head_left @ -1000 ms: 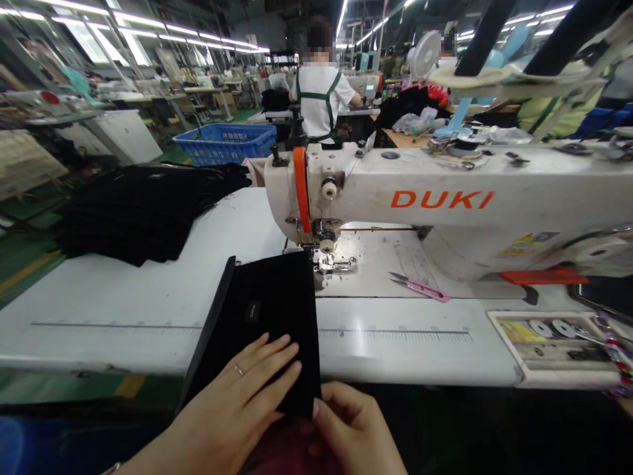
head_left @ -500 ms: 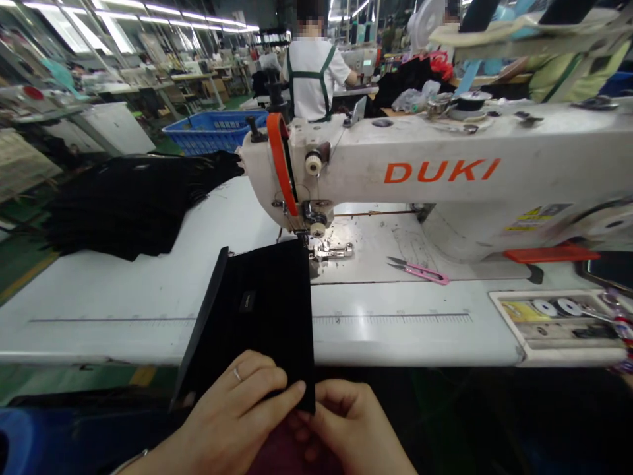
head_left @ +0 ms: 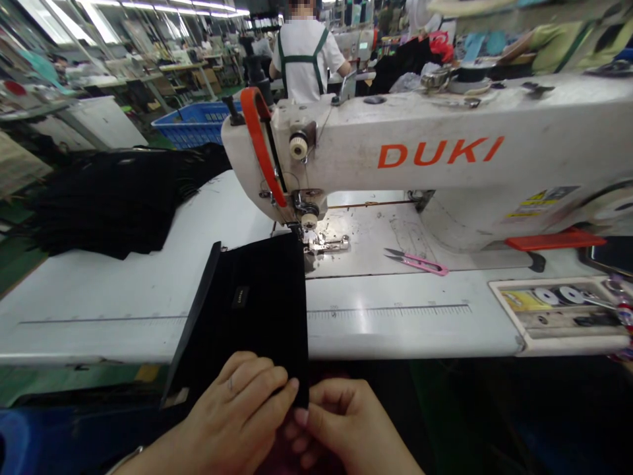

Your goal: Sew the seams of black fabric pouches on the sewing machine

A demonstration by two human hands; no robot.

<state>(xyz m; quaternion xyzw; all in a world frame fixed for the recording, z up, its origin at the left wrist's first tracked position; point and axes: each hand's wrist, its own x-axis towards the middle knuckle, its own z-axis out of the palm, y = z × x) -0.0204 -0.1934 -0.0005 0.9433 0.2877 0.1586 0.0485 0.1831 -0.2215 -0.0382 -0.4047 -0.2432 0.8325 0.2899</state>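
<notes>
A black fabric piece (head_left: 267, 310) with a small label (head_left: 241, 297) lies over the table's front edge, its far right corner at the needle area of the sewing machine (head_left: 346, 138). My left hand (head_left: 247, 402) is closed on the fabric's near part, its fingers bent and pressed on it. My right hand (head_left: 341, 415) pinches the near right corner of the same fabric between thumb and fingers. Both hands are in front of the table edge, close together. Some fingertips of the right hand are in shadow below the corner.
A pile of black fabric (head_left: 113, 198) lies at the left of the table (head_left: 123, 284). Pink thread snips (head_left: 420, 262) rest right of the needle. A tray with bobbins (head_left: 558, 316) is at the right. Behind are a blue basket (head_left: 192, 125) and a person (head_left: 302, 59).
The camera view has shifted slightly, so the machine appears higher and further left. Both hands keep their hold on the fabric, which remains at the needle area.
</notes>
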